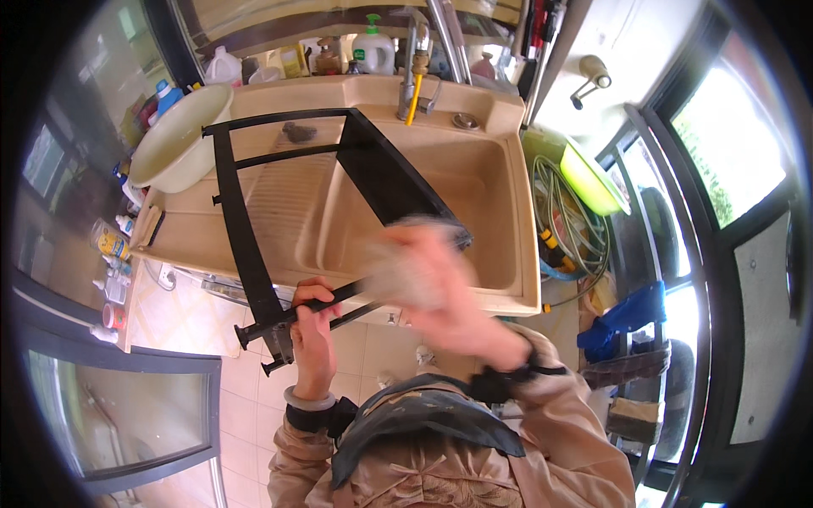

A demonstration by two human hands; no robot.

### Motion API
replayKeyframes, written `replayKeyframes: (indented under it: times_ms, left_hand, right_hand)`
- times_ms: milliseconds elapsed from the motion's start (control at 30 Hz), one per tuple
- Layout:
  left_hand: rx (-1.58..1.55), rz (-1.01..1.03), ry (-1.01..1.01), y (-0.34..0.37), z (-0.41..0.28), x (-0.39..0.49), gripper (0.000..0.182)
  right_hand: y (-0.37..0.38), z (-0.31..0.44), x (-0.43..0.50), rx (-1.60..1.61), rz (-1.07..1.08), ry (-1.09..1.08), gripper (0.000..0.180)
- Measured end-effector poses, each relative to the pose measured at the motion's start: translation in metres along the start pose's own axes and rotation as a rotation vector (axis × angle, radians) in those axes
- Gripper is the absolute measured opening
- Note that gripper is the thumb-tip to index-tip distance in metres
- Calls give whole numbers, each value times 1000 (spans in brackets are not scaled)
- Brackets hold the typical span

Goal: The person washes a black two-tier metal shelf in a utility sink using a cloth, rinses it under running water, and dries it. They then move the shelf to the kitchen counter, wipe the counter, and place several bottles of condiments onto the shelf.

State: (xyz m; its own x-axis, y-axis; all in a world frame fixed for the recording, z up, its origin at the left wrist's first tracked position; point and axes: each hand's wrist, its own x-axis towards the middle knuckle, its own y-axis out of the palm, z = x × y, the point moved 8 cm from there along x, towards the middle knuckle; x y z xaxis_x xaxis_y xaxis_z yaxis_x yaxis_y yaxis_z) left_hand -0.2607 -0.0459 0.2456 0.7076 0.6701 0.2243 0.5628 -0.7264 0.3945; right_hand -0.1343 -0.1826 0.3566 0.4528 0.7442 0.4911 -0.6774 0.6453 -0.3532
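A black rack-like frame [244, 228] with bars and one broad dark panel [387, 171] lies tilted across the sink [521, 254] and its ribbed drainboard. My left hand [314, 317] grips a bar at the frame's near end, beside several small knobbed feet. Blurred by motion, my right hand [438, 279] holds a pale cloth or pad [400, 270] against the near bars, right of my left hand. The blur hides its fingers and the exact contact.
A yellow hose [414, 98] hangs from the faucet [405, 95]. A pale basin [184, 140] and a brush [151, 227] sit left. Bottles, including a green-topped pump bottle [373, 51], line the back. A coiled hose [571, 235] and a green basin [591, 181] are right of the sink.
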Motion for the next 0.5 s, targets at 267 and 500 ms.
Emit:
replayKeyframes:
  times_ms: [267,500]
  left_hand:
    - [-177,-29,95,-3,-6,7,45]
    - [-309,-78,47,1,-15,16,34]
  right_hand:
    - [26,-61,-4,-577,-33,-272,39]
    - [-122,-148,-32,-405,-414,406,25]
